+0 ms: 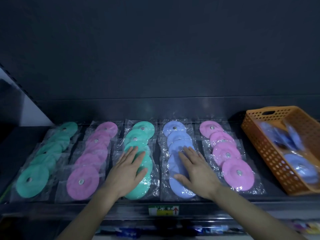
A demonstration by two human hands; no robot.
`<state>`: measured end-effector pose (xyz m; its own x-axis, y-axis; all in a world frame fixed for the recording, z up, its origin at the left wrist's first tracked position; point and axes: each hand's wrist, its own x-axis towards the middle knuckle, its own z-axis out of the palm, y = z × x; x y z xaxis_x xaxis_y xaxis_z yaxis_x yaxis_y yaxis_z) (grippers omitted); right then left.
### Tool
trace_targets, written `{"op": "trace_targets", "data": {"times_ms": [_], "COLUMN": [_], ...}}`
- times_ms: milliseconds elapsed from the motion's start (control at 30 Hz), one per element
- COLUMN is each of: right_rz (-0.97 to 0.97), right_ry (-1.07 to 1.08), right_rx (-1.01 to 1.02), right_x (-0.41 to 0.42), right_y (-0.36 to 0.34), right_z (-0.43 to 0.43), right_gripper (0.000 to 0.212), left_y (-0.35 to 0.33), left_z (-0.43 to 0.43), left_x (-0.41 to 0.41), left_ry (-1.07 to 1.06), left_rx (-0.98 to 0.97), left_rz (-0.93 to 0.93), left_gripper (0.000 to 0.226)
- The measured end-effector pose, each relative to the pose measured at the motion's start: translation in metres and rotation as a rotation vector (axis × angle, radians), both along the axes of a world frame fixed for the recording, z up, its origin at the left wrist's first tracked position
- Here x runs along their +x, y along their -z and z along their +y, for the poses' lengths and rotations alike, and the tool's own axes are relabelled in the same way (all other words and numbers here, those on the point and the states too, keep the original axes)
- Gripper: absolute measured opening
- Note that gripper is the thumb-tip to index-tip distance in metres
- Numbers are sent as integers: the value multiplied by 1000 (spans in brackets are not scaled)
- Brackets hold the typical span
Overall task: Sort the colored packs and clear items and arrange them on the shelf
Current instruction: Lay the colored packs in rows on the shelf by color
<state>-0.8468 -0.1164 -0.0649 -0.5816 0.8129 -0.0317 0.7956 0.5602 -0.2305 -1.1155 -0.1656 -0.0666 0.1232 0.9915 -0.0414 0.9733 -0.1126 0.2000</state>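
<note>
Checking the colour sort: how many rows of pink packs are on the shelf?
2. One pink row lies second from the left; the other pink row lies rightmost, beside the orange basket. Basket contents are blurred.

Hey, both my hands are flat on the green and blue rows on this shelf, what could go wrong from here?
1. The overlapping packs have slick clear wrappers; pushing with the left hand on the middle green row or the right hand on the blue row might slide packs out of line or off the front edge.
2. The orange basket sits near that edge on the right; a careless reach may knock it.
</note>
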Motion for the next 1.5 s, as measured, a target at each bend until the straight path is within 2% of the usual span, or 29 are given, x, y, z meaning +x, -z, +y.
{"op": "trace_targets", "data": {"times_ms": [167, 300, 367, 467, 833, 933, 1000, 1067, 1133, 1200, 1267, 1400, 1500], "right_rz": [-21, 147, 223, 229, 254, 268, 280, 249, 74, -88, -120, -122, -155], "right_ry": [12, 69, 138, 240, 447, 465, 502, 519, 440, 351, 285, 251, 305], "right_rx": [-92, -116, -93, -16, 117, 115, 104, 54, 23, 12, -5, -62, -72], "right_x": [16, 22, 36, 68, 198, 239, 265, 290, 310, 319, 314, 298, 312], "right_y": [-4, -19, -29, -40, -67, -64, -60, -56, -51, -46, -43, -34, -26], "right_z": [-7, -10, -8, -1, 26, 32, 41, 54, 70, 85, 97, 117, 127], "right_gripper": [81, 63, 52, 38, 21, 18, 26, 46, 70, 85, 95, 94, 84], "left_y": [-11, -21, -27, -33, -48, -50, -51, -52, -54, -55, -54, -50, -51], "left_z": [7, 21, 30, 44, 86, 99, 109, 118, 127, 133, 137, 140, 140], "left_x": [28, 55, 67, 90, 203, 243, 272, 303, 332, 358, 378, 405, 420], "left_ry": [55, 96, 135, 199, 297, 277, 258, 230, 168, 88, 30, -30, -42], "left_rx": [12, 36, 52, 59, 94, 68, 61, 39, -43, -129, -147, -129, -98], "left_rz": [-153, -218, -226, -236, -363, -421, -454, -472, -526, -609, -643, -648, -691], "left_gripper": [61, 61, 60, 53, 34, 37, 40, 49, 59, 64, 65, 64, 65]}}
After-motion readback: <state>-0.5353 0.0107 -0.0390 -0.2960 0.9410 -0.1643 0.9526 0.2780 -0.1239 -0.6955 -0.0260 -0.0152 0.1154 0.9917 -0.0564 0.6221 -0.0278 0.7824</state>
